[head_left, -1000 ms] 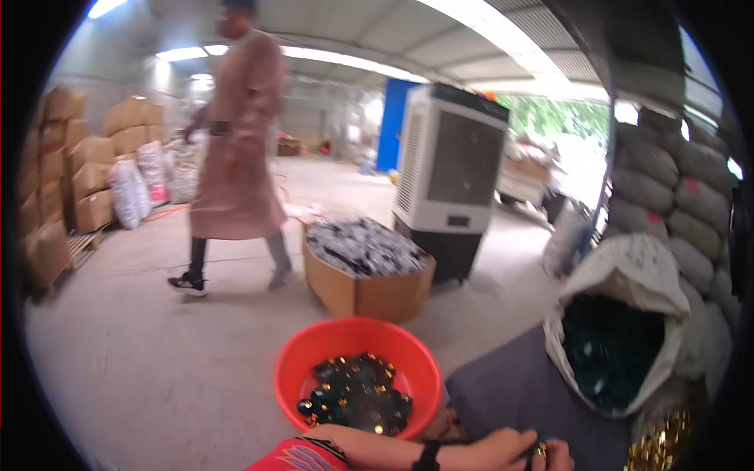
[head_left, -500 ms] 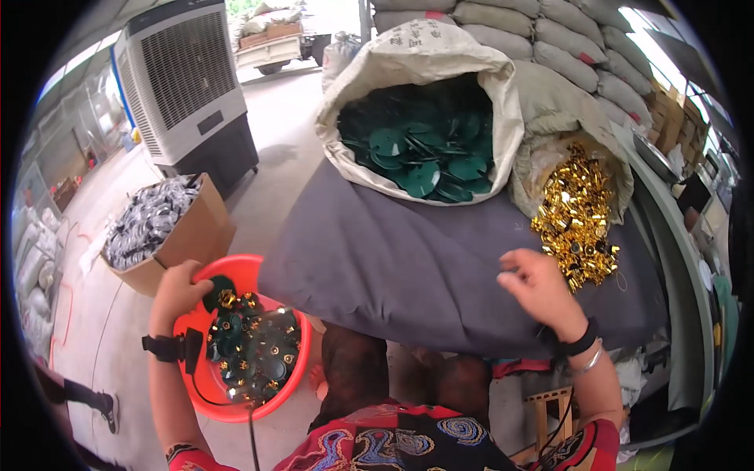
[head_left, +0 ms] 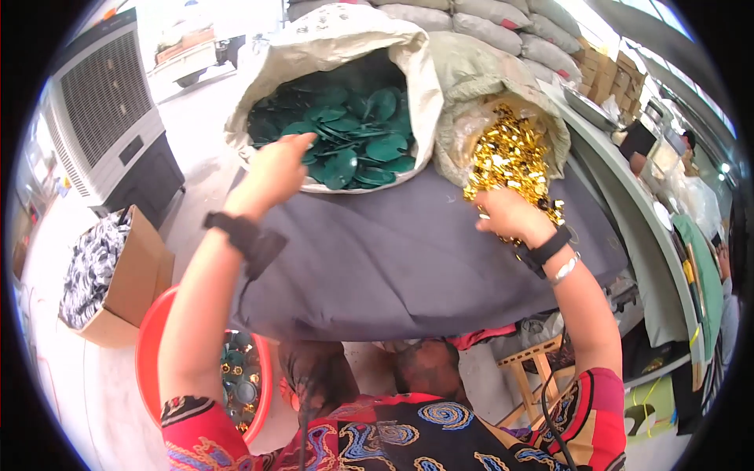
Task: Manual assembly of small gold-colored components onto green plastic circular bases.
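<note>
Okay, edges first: dark cloth [head_left: 377, 267] covers the work surface, front edge just above the person's knees, running from the red basin [head_left: 149, 353] at left to the grey-green ledge [head_left: 640, 220] at right. Room to move is the stretch of cloth between the forearms, up to the sack mouths. Back side is bounded by two sacks side by side: white sack [head_left: 338, 23] left, tan sack [head_left: 487, 67] right. Basin sits low, partly behind the left forearm; cardboard box [head_left: 133, 282] just beyond it.

Left hand [head_left: 275, 173]: over the near lip of the white sack, fingers pointing in at the green discs [head_left: 345, 125]. Thumb side hidden, can't tell how wide it is or whether it grips a disc.

Right hand [head_left: 514, 216]: palm down at the near end of the gold pieces [head_left: 510, 149], partway spread, thumb and fingertips apart, fingers against the pile.

Materials: discs are thin, round, smooth, slightly glossy, stacked loose in the sack. Gold bits small, shiny, irregular, spilling from the tan sack onto cloth. Sacks look woven, rims slack. Cloth has soft folds. Basin smooth, round, holding green discs with gold parts.
</note>
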A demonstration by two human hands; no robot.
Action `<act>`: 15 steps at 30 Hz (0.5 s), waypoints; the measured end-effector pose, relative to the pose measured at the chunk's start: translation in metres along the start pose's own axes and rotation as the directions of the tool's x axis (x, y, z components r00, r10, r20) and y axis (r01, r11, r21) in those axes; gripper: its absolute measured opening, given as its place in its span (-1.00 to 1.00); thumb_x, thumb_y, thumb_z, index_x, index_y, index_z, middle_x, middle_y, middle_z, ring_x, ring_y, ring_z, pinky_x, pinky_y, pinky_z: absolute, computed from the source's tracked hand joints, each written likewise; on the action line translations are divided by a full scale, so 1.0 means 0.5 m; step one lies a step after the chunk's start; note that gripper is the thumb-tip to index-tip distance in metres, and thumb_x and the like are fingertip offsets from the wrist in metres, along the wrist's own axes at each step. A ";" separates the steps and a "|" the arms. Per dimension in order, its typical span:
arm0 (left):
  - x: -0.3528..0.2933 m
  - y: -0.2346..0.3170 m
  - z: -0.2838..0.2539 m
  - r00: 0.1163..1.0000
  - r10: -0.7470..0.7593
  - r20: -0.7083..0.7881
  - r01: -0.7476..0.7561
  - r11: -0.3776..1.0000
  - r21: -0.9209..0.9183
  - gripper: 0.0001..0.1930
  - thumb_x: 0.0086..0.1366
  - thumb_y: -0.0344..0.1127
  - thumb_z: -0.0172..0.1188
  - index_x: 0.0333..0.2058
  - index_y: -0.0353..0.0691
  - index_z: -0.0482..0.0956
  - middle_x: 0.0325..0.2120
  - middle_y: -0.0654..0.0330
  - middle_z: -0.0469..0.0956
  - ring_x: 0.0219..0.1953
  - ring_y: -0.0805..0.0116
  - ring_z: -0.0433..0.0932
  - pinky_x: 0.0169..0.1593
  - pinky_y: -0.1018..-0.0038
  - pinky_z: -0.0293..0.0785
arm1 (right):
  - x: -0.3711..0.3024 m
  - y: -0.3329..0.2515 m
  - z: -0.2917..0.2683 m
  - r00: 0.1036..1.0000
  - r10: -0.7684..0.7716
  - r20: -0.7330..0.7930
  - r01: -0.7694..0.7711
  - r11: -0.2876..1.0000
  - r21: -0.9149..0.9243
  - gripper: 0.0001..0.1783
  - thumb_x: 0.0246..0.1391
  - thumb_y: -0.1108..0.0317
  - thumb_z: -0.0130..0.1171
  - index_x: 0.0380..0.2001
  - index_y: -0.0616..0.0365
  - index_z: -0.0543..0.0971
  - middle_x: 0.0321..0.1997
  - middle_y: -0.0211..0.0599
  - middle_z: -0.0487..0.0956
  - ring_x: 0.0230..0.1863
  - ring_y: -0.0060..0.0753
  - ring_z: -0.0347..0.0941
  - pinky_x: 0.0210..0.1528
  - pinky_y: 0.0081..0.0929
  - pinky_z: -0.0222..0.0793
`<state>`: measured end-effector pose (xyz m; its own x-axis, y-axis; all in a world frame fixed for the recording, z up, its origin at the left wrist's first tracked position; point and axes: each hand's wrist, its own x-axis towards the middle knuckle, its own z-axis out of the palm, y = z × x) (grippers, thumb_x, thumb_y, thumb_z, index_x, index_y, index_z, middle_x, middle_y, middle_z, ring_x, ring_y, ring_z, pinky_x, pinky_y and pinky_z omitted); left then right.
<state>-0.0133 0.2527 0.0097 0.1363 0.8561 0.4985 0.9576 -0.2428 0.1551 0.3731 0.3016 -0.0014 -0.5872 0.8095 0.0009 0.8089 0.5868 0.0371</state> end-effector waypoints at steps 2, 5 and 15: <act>0.029 -0.013 0.054 0.999 0.036 0.014 -0.036 0.999 0.010 -0.36 0.01 -0.55 0.02 0.17 -0.20 0.34 0.09 -0.07 0.41 0.05 -0.03 0.45 0.12 0.22 0.37 | -0.001 0.007 0.029 0.999 -0.038 -0.019 0.036 0.995 -0.092 -0.65 -0.20 0.40 0.33 -0.25 0.23 0.58 -0.28 0.03 0.59 -0.18 0.05 0.53 -0.10 -0.18 0.45; 0.046 -0.005 0.093 0.991 0.067 0.113 -0.075 0.994 0.074 -0.29 0.00 -0.58 -0.02 0.23 -0.12 0.27 0.20 0.01 0.31 0.10 0.00 0.42 0.16 0.24 0.36 | -0.009 0.013 0.060 0.988 -0.056 -0.141 0.033 0.987 -0.160 -0.80 -0.21 0.54 0.20 -0.39 0.33 0.57 -0.33 0.14 0.55 -0.24 0.13 0.53 -0.16 -0.15 0.47; 0.038 0.055 0.077 0.970 0.058 0.238 -0.098 0.982 0.163 -0.55 0.02 -0.53 0.17 -0.05 -0.14 0.40 -0.09 0.02 0.48 0.02 0.06 0.45 -0.06 0.28 0.49 | -0.015 -0.018 0.071 0.974 0.010 -0.227 -0.061 0.973 -0.222 -0.79 -0.15 0.63 0.10 -0.34 0.33 0.51 -0.33 0.08 0.50 -0.29 0.06 0.54 -0.22 -0.18 0.50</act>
<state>0.0256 0.2797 -0.0096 0.2478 0.9247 0.2892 0.9681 -0.2481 -0.0361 0.3712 0.2908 -0.0374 -0.5707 0.7888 0.2282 0.8167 0.5162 0.2581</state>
